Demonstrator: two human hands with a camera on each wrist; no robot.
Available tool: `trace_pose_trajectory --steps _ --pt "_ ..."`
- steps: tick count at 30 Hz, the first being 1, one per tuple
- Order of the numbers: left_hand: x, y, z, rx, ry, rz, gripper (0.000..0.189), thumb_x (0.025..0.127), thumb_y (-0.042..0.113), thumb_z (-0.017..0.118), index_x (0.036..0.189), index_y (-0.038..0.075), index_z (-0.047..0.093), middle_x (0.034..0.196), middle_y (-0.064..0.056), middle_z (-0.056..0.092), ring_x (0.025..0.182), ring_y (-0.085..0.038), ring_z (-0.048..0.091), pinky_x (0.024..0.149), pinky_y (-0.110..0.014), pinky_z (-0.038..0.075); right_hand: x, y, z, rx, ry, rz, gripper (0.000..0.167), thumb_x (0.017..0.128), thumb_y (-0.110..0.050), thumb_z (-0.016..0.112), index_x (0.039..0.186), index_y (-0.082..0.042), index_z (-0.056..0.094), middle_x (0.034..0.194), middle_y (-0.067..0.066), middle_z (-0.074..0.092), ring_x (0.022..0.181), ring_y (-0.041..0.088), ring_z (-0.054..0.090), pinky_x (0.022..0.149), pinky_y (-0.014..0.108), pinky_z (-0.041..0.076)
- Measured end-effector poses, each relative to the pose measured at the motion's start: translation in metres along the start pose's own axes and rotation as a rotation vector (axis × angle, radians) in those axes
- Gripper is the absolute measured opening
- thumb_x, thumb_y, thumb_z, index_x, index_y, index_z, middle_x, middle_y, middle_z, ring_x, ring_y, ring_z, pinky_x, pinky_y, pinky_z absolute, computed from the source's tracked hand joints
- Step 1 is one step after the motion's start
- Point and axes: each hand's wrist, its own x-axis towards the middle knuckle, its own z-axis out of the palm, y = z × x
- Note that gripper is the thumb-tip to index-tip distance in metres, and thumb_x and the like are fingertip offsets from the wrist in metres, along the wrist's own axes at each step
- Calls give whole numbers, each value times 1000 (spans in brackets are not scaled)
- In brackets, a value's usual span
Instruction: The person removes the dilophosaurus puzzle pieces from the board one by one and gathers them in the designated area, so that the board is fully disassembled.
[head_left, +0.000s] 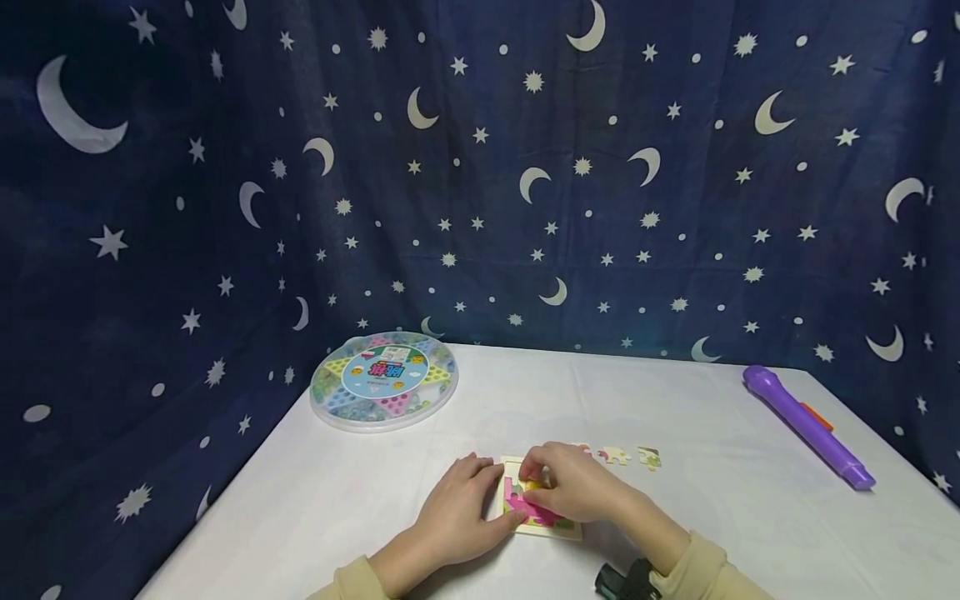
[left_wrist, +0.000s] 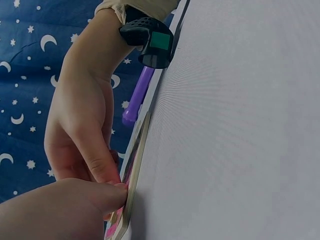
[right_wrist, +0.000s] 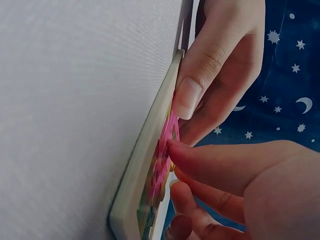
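Note:
A small jigsaw board (head_left: pixel 567 534) with a pale frame and pink, yellow and green pieces lies flat on the white table. Beside its left edge is my left hand (head_left: pixel 461 512), its thumb resting on the lower left of the board and its fingers lying loosely extended near the upper left corner. Over the board, my right hand (head_left: pixel 577 483) pinches a small yellowish puzzle piece (head_left: pixel 532 485) between thumb and forefinger; the hand hides most of that piece. From the right wrist view, the right thumb (right_wrist: pixel 200 157) touches the pink part of the picture.
Several loose puzzle pieces (head_left: pixel 615 456) lie just beyond my right hand. A round, clear-lidded board game case (head_left: pixel 382 379) sits at the back left. Along the right side lies a purple wand-shaped object (head_left: pixel 806 425) with an orange part. A starry blue curtain (head_left: pixel 525 208) hangs behind the table.

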Motion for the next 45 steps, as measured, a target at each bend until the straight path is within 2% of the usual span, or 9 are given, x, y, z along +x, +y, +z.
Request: trace_pose_trajectory --steps 9,23,30,37,42,45 --pt "2 2 -2 -1 -7 -3 72 87 59 70 136 7 65 139 -11 59 138 -36 47 112 -56 37 -2 0 -5 72 -36 59 19 86 -13 78 102 -18 70 90 -8 60 74 13 53 64 29 48" --pt "2 2 -1 9 -6 -9 72 86 59 71 136 7 65 139 -12 59 138 -36 47 111 -56 38 -1 -3 -5 137 -25 108 27 80 -10 83 99 -19 67 88 -3 61 71 16 53 57 29 46" --pt "2 3 -1 7 10 7 72 86 59 71 134 6 65 137 -12 60 137 -37 48 111 -57 38 -3 0 -5 146 -6 59 28 80 -9 82 99 -21 64 88 -8 65 65 12 54 55 27 45" --pt "0 3 -1 19 27 23 70 87 58 71 133 6 66 136 -12 60 136 -36 49 110 -55 39 -2 4 -5 154 43 -34 13 90 -17 78 94 -22 67 85 -14 67 58 9 54 52 26 45" --pt "-1 2 -1 16 39 32 69 87 58 71 132 6 66 135 -11 60 135 -36 50 109 -55 40 0 6 -4 165 55 -7 11 92 -23 78 93 -26 68 85 -16 66 64 9 55 54 27 46" --pt "-1 1 -1 6 34 23 70 87 59 71 133 6 66 136 -11 60 135 -36 49 110 -55 40 0 9 -7 236 38 51 10 91 -24 79 97 -24 70 85 -11 66 72 14 58 59 28 48"
